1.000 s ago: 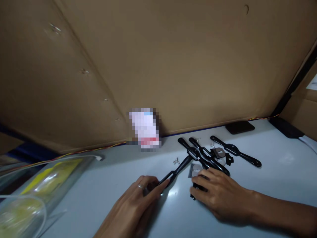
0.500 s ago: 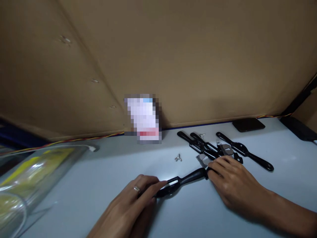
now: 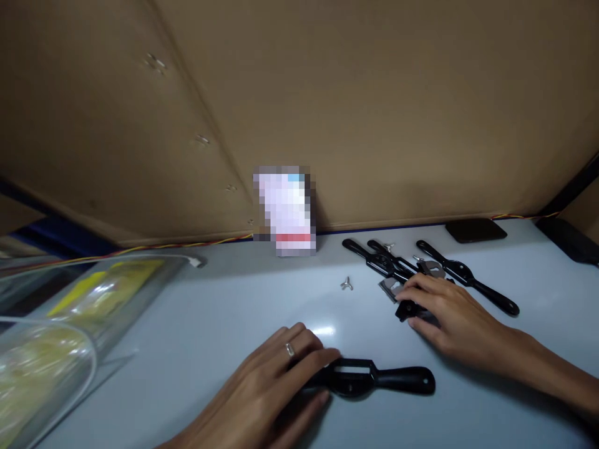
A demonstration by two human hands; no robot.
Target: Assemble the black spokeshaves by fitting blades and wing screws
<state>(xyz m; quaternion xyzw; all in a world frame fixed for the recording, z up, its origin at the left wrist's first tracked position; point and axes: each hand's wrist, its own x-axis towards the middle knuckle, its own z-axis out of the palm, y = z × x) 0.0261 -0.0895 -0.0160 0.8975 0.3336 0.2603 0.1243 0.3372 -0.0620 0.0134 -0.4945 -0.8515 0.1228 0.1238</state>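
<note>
Two bare hands work over a smooth pale blue-grey tabletop [image 3: 201,330] as I watch from my remote seat, and I take as my landmark the black metal tool frame [image 3: 405,380] with a slotted middle and a rounded, holed handle, low on the near side. The left hand [image 3: 276,386], wearing a silver ring [image 3: 290,350], is clasped around the landmark's left end and hides it from me; whether the frame touches the tabletop I cannot tell. Beyond the landmark and to its right, the right hand [image 3: 452,321] pinches a small black notched plate [image 3: 406,310] with a round hole between thumb and fingers; I cannot make out what lies under the palm.

Straight beyond the landmark I see a silver metal wing screw [image 3: 347,284]. Farther beyond and to its right, two long glossy black frames [image 3: 380,262] lie overlapping, a flat grey steel blade [image 3: 388,290] at their near side and a second grey blade [image 3: 433,268] partly behind the right hand. Well to the landmark's right, a third long black frame [image 3: 461,271] lies slantwise. Far beyond the landmark, a blurred white and red object [image 3: 289,209] leans against a brown cardboard wall [image 3: 397,112]
</note>
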